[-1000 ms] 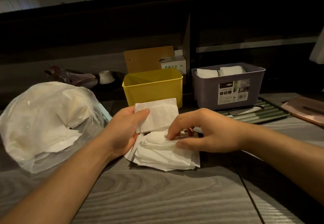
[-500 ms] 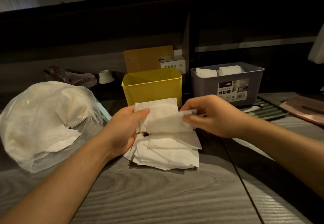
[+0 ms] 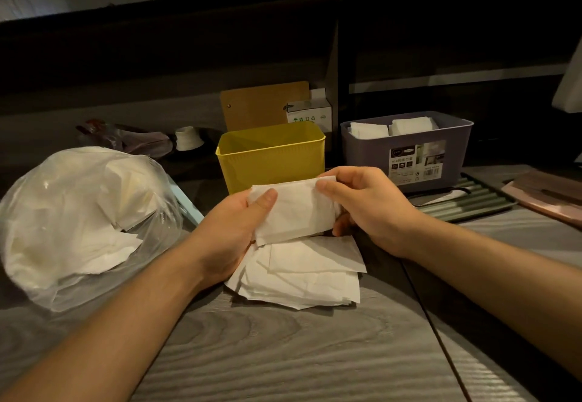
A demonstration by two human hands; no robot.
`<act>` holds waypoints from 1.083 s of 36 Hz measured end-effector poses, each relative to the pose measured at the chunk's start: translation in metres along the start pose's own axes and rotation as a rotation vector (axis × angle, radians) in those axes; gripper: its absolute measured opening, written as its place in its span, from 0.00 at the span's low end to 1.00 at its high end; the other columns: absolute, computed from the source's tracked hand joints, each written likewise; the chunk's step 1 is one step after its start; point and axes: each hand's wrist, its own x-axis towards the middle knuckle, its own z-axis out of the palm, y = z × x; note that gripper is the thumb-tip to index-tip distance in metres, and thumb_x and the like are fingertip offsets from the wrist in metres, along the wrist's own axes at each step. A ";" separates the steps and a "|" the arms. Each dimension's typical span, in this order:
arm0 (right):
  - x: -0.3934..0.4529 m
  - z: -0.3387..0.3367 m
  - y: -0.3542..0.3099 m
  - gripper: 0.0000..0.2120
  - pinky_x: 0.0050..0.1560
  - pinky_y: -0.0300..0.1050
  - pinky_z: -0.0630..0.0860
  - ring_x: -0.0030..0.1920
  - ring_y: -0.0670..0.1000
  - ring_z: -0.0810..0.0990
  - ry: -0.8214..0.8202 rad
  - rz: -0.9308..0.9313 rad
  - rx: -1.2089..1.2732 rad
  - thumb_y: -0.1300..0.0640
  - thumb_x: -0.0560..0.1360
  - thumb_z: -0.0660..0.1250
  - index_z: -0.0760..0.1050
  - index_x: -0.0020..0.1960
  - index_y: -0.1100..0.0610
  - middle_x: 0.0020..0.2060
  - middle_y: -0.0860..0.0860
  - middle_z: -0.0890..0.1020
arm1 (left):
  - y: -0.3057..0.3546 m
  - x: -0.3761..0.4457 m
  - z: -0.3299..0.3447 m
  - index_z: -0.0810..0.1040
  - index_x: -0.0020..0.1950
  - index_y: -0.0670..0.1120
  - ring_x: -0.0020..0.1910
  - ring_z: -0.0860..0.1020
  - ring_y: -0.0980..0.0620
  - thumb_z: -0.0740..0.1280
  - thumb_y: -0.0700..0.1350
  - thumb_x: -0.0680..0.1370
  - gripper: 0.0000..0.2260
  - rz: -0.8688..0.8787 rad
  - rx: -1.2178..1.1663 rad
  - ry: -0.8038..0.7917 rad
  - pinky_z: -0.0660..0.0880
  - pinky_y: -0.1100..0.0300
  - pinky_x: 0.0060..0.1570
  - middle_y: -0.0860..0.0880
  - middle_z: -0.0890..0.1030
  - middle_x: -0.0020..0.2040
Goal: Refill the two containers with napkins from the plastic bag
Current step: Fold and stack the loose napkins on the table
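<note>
We hold a small stack of napkins [image 3: 294,209] between both hands, just above the worktop [image 3: 299,354]; our left hand [image 3: 231,234] grips its left end, thumb curled over the top and fingers hidden beneath; our right hand [image 3: 367,203] pinches the right end, thumb on the top face and fingers curled round the far edge. Directly under the stack, a loose pile of napkins [image 3: 302,275] lies spread on the worktop, its left edge tucked under our left hand. Beyond our hands stands the yellow container [image 3: 272,156], just past the held stack; we cannot see any napkins in the part of its inside that shows. To its right, near but apart, sits the grey container [image 3: 406,152], with two bundles of white napkins showing above its rim. At the left of the worktop the clear plastic bag [image 3: 78,222] bulges with more napkins. Behind the yellow container a brown board [image 3: 264,105] leans upright with a small white box [image 3: 310,113] beside it; a green ridged tray [image 3: 466,200] lies at the right, near the grey container.
</note>
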 end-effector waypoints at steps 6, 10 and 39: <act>-0.001 -0.009 -0.004 0.08 0.31 0.44 0.78 0.51 0.56 0.84 -0.027 0.126 0.073 0.57 0.82 0.64 0.82 0.54 0.55 0.55 0.52 0.83 | 0.001 -0.001 0.003 0.79 0.56 0.47 0.47 0.86 0.52 0.57 0.50 0.85 0.13 -0.015 -0.045 0.048 0.83 0.59 0.40 0.49 0.88 0.49; -0.002 -0.011 -0.003 0.08 0.27 0.42 0.75 0.46 0.53 0.85 -0.023 0.107 0.082 0.58 0.82 0.64 0.83 0.53 0.56 0.53 0.51 0.84 | 0.001 -0.001 0.002 0.78 0.56 0.50 0.43 0.86 0.55 0.56 0.51 0.85 0.12 -0.020 -0.066 0.061 0.82 0.62 0.36 0.53 0.88 0.46; -0.002 -0.022 -0.001 0.10 0.38 0.42 0.77 0.45 0.54 0.79 0.098 -0.034 0.015 0.60 0.80 0.64 0.82 0.43 0.59 0.45 0.54 0.82 | 0.002 -0.002 0.000 0.77 0.60 0.50 0.48 0.86 0.52 0.56 0.51 0.85 0.12 -0.035 -0.143 0.088 0.82 0.57 0.43 0.51 0.87 0.51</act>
